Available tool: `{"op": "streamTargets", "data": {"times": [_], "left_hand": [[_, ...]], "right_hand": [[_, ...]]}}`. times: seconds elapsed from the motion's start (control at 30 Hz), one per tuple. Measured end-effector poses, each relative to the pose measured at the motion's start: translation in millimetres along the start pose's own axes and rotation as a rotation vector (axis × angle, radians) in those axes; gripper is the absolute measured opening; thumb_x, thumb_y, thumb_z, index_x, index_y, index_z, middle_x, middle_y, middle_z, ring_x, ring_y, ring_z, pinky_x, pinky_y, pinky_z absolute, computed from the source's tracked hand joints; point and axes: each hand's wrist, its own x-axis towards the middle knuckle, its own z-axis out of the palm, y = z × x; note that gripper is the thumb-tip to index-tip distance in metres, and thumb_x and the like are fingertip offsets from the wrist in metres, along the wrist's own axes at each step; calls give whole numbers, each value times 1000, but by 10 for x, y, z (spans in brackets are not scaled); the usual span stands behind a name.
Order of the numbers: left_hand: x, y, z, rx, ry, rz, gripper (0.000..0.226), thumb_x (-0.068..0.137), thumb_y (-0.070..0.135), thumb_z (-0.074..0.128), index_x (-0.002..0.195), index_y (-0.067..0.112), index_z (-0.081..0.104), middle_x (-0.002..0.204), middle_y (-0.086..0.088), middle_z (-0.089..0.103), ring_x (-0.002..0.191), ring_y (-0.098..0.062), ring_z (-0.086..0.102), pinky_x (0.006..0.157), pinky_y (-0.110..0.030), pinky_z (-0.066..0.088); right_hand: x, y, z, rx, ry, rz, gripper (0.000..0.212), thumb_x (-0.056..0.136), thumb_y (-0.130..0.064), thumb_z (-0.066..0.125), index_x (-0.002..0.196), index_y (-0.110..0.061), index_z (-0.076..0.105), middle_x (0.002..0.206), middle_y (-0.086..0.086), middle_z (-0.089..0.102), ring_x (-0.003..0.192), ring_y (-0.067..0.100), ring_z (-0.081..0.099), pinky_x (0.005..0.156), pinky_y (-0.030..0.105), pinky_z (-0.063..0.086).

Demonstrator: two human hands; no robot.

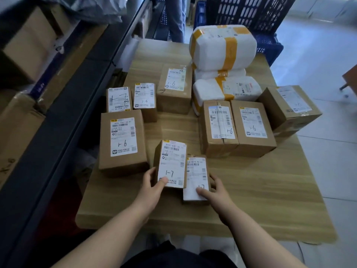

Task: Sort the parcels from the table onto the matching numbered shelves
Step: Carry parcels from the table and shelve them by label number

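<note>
Two small brown parcels marked 1-7 lie side by side near the front of the wooden table (260,190). My left hand (152,187) grips the left 1-7 parcel (171,163), thumb on its label and fingers round its left side. My right hand (214,191) grips the right 1-7 parcel (196,176), thumb on the label, fingers on its right side. Further back lie several boxes marked 1-6, among them a large box (121,140), two joined boxes (222,124), (253,124), and one more 1-7 box (118,99).
White padded parcels (222,47) with yellow tape are stacked at the table's back. A dark shelf rack (63,105) holding cardboard boxes runs along the left. Blue crates (251,12) stand behind the table, and a person's legs (176,18) show at the far end.
</note>
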Motion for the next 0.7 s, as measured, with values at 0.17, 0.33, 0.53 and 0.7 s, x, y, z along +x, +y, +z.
{"op": "streamTargets", "data": {"times": [0.17,0.33,0.53,0.7], "left_hand": [[-36,36,-12,107,1,180,47,77,40,66,119,43,45,129,1,50,121,-15,46,105,-38,38],[77,150,133,28,106,154,33,91,29,61,120,26,45,123,-1,52,108,-10,47,90,-25,35],[165,29,285,-69,153,-100,65,84,52,62,134,23,33,135,-8,47,118,-26,48,102,-44,41],[88,-24,292,-168,115,-107,90,67,65,70,143,35,30,137,0,48,127,-24,43,104,-47,37]], "right_hand": [[-62,-47,-52,57,-63,-119,65,83,-2,65,132,-36,41,130,-3,46,117,18,49,93,41,51],[109,-125,-39,-47,-70,-88,59,91,-7,55,144,-18,32,136,3,51,116,18,55,81,25,50],[181,-84,-41,-223,-106,15,96,70,-51,77,143,-17,25,138,3,47,120,23,50,101,44,46],[222,-119,-87,-258,-108,-22,98,70,-35,79,146,-21,18,137,6,44,120,25,49,99,45,47]]}}
